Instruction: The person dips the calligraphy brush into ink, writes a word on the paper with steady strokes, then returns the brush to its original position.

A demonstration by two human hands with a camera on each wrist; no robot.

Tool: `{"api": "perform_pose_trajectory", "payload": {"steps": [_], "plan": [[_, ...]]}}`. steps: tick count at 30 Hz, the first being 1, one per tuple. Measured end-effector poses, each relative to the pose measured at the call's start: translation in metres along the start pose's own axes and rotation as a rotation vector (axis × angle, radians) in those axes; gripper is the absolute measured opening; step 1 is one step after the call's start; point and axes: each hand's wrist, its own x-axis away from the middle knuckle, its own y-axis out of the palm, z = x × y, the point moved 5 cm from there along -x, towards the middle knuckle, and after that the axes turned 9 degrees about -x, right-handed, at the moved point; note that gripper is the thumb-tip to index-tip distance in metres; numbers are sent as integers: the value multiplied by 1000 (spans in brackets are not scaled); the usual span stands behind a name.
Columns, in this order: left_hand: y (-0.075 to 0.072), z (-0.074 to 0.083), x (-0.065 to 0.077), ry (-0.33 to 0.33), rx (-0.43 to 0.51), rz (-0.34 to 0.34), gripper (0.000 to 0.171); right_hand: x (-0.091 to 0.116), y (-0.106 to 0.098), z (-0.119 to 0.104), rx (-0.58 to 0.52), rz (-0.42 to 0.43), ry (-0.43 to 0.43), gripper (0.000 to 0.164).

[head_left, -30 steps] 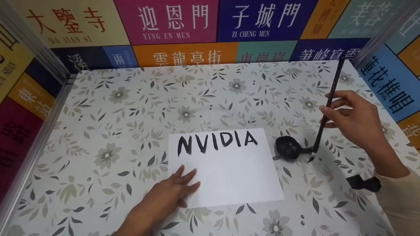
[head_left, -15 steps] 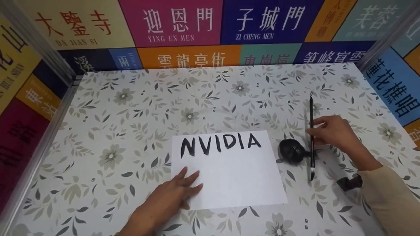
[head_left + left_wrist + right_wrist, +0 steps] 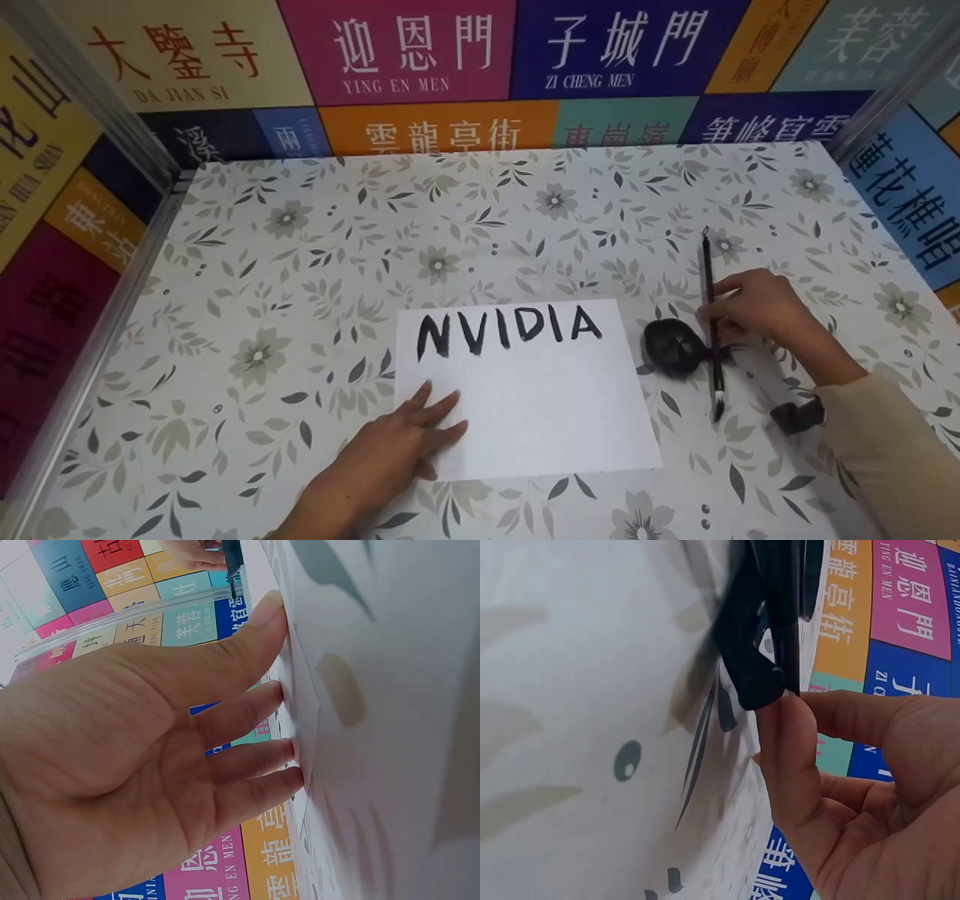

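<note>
My right hand (image 3: 761, 304) pinches the dark shaft of an ink brush (image 3: 707, 270) between thumb and fingers. Low over the table, the brush lies across the short stem of a round black dish-like object (image 3: 671, 346), its dark tip towards me. In the right wrist view the fingers hold the brush shaft (image 3: 786, 645) beside that black stem (image 3: 754, 682). At the lower left of a white sheet of paper (image 3: 555, 405), my left hand (image 3: 394, 442) rests with spread fingers. Bold black letters reading NVIDIA (image 3: 510, 331) run along the sheet's top.
A small black object (image 3: 796, 416) sits by the right sleeve (image 3: 885, 435), which partly hides it. The table (image 3: 360, 247) has a white cover with grey flowers and leaves. Colourful panels with Chinese characters (image 3: 420, 52) stand behind and at both sides.
My right hand has come down and left with the brush, which went from steeply raised to lying low across the dark stem. My left hand keeps its place on the paper.
</note>
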Motion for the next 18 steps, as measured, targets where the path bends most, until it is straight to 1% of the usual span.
{"api": "perform_pose_trajectory", "payload": {"steps": [5,12,18], "plan": [[-1,0,0,6,-8,12,61,-4,1,-2,4,-17,-4,58],[0,1,-1,34,-25,22,60,-6,3,0,-1,-40,9,67],[0,0,-1,29,-36,20,60,-6,4,-1,4,-43,0,70]]}}
